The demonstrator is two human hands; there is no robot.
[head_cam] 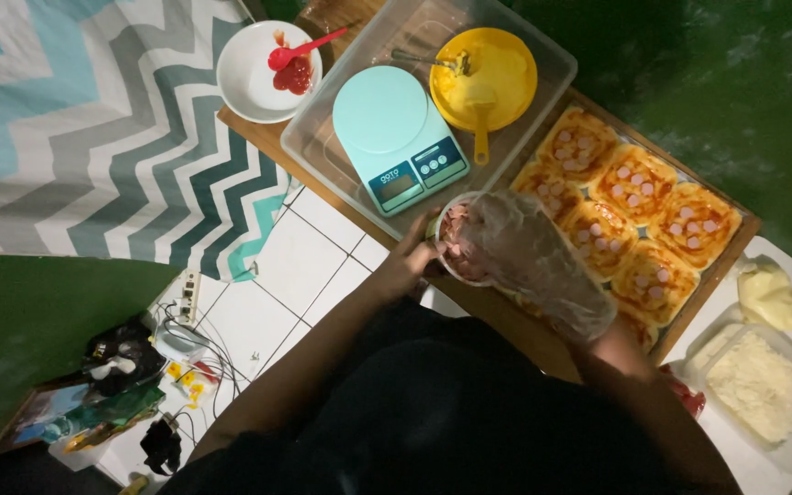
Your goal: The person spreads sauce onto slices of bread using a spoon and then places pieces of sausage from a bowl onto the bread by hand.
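Head view: left hand [412, 259] wrapped around the rim of a small white bowl [451, 240] of pink sausage slices, bowl held over the near edge of the wooden tray [746, 223], just below the mint kitchen scale [400, 137]. Right hand [526, 252], in a clear plastic glove, reaching down into the bowl, fingers sunk among the slices, closure of the grip impossible to tell. Sauced dough rounds [636, 206] topped with sausice pieces lying in rows on the tray to the right; yellow bowl [488, 78] beside the scale inside a clear tub [543, 55]; white bowl [258, 78] with red sauce and spoon apart at upper left.
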